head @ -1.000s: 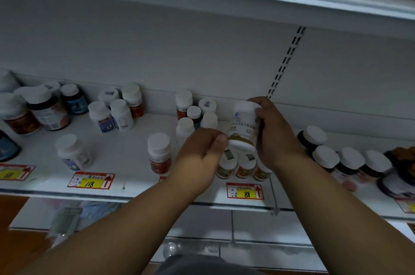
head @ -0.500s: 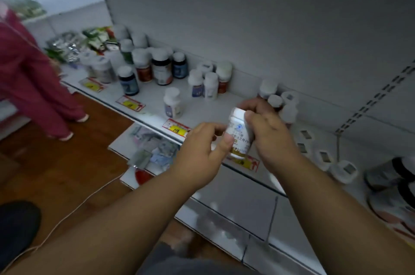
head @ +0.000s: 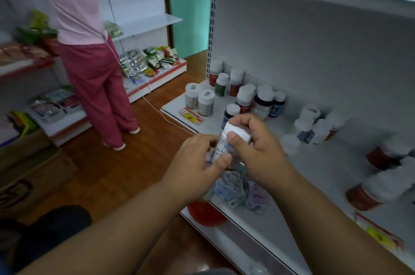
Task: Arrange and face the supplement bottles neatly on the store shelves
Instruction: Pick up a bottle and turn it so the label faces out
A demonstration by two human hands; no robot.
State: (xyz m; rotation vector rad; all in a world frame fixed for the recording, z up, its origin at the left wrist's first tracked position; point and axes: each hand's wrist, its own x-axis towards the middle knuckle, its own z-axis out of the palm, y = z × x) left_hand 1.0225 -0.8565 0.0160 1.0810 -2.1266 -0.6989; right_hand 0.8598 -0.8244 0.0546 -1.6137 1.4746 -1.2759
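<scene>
White bottle (head: pixel 226 140) sits pinched between both hands, left hand (head: pixel 197 162) low, right hand (head: pixel 258 151) around its cap, just before the shelf (head: pixel 314 162) edge. Twisting it there risks a slip, dropping it floorward or toppling bottles behind.

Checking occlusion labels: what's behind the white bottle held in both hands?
Behind the white bottle, a dark white-capped bottle shows partly on the shelf. The left hand and right hand cover its lower body and the shelf behind.
</scene>
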